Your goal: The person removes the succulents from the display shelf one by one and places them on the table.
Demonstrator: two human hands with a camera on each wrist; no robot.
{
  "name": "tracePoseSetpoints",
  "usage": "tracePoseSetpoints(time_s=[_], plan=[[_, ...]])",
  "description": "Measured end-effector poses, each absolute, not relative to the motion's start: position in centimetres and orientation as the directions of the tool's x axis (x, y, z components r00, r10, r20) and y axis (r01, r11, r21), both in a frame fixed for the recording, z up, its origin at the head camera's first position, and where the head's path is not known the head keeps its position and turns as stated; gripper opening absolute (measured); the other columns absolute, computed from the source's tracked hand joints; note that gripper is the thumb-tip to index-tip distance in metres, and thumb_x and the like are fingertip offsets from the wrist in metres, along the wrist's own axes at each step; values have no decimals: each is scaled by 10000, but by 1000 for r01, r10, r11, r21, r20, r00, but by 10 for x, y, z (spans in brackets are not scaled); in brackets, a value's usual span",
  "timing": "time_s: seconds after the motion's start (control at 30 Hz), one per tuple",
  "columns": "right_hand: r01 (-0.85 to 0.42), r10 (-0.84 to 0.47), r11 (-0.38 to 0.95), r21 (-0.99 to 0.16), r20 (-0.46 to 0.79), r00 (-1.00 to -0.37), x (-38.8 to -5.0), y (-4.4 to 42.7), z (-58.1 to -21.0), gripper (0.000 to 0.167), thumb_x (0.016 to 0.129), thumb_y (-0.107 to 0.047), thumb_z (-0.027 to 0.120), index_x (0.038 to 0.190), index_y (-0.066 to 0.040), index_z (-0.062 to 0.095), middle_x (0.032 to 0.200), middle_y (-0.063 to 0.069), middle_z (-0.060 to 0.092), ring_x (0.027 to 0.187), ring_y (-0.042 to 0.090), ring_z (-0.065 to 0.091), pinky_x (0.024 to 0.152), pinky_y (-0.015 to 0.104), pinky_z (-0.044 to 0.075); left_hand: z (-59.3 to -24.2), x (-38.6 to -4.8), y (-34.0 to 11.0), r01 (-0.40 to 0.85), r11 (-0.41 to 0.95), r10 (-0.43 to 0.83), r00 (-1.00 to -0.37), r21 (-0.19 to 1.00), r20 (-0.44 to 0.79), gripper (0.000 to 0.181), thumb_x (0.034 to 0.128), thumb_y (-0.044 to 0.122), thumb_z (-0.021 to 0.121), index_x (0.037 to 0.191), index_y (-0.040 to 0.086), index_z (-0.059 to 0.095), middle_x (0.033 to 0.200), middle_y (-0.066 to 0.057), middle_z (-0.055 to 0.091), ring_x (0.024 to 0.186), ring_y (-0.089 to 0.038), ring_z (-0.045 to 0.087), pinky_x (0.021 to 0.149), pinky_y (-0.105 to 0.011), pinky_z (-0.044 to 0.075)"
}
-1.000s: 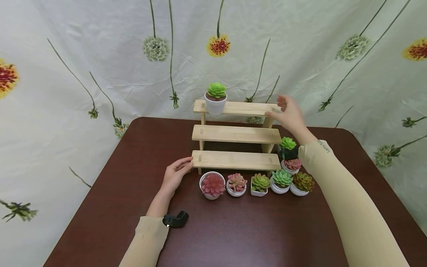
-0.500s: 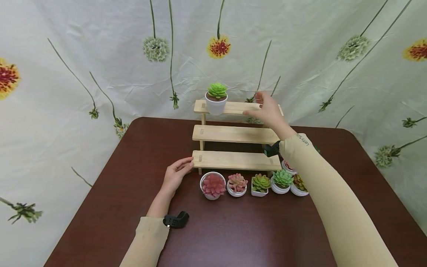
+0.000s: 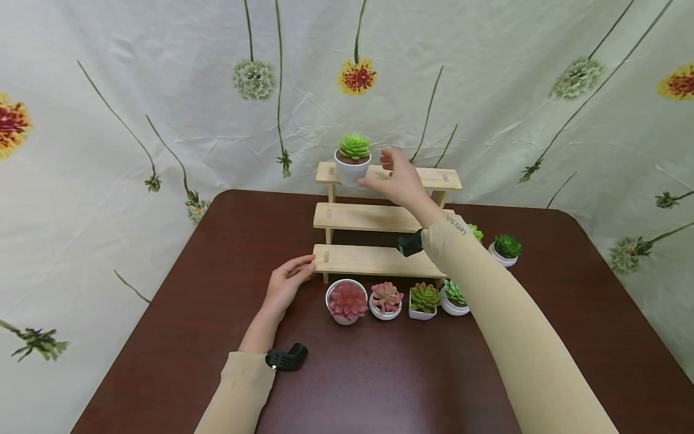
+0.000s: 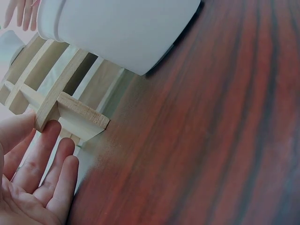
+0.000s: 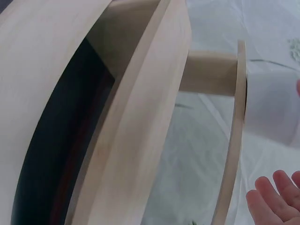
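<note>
A three-tier wooden plant stand [image 3: 379,260] stands on the table. At the left end of its lowest shelf, my left hand [image 3: 284,288] pinches the board between thumb and fingers, as the left wrist view shows. On the top shelf's left end sits a white pot with a bright green succulent [image 3: 353,167]. My right hand [image 3: 402,184] is just right of that pot, with thumb and fingers spread apart. In the right wrist view its fingers [image 5: 274,199] are clear of the pot [image 5: 269,105]; whether the thumb touches it I cannot tell.
In front of the stand is a row of potted succulents: red [image 3: 347,301], pink [image 3: 386,299], yellow-green [image 3: 423,299] and blue-green [image 3: 454,299]. A dark green one [image 3: 506,248] stands at the right, with others partly behind my right sleeve. A flowered cloth [image 3: 179,90] hangs behind the table.
My right hand has moved left along the top shelf, from its right end to beside the pot. My left hand keeps its place on the lowest shelf.
</note>
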State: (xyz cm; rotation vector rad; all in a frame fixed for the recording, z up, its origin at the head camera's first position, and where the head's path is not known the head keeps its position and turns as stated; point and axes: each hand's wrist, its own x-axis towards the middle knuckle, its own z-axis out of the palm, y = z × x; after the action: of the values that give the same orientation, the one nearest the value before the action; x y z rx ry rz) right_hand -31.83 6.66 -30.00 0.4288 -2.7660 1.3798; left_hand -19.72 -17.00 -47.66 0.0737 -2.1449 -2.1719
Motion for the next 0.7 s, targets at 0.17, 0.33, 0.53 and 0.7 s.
tracePoseSetpoints(time_s=[0.17, 0.33, 0.53, 0.7], plan=[[-264, -234, 548, -794, 157, -959, -319, 50, -307, 880, 775, -429, 748, 1441, -62, 305, 1363, 95, 440, 1244, 240, 435, 983, 349, 412, -477, -197, -171, 20, -14, -91, -996, 1000, 18, 335, 895, 125, 650, 1195, -21, 617, 1025, -90, 678, 880, -73, 628, 815, -244, 522], [-275, -210, 521, -808, 191, -959, -319, 37, -311, 810, 774, -384, 764, 1400, -78, 349, 1329, 81, 470, 1195, 225, 479, 960, 320, 428, -476, -196, -171, 9, -12, -95, -995, 1000, 8, 333, 895, 134, 651, 1190, -17, 620, 1031, -100, 676, 879, -81, 631, 814, -241, 521], [-255, -165, 520, -815, 197, -967, -318, 28, -313, 854, 782, -379, 756, 1429, -73, 291, 1361, 101, 449, 1192, 228, 483, 950, 326, 440, -476, -196, -170, 22, -25, -103, -995, 999, 19, 314, 894, 102, 646, 1180, -27, 623, 1012, -84, 684, 870, -82, 638, 804, -242, 525], [-231, -136, 526, -819, 187, -973, -318, 25, -312, 838, 800, -360, 745, 1440, -77, 284, 1363, 96, 450, 1188, 212, 480, 947, 315, 438, -477, -197, -170, 29, -24, -100, -995, 999, 26, 318, 892, 96, 647, 1181, -32, 621, 1013, -73, 683, 867, -76, 634, 800, -244, 527]])
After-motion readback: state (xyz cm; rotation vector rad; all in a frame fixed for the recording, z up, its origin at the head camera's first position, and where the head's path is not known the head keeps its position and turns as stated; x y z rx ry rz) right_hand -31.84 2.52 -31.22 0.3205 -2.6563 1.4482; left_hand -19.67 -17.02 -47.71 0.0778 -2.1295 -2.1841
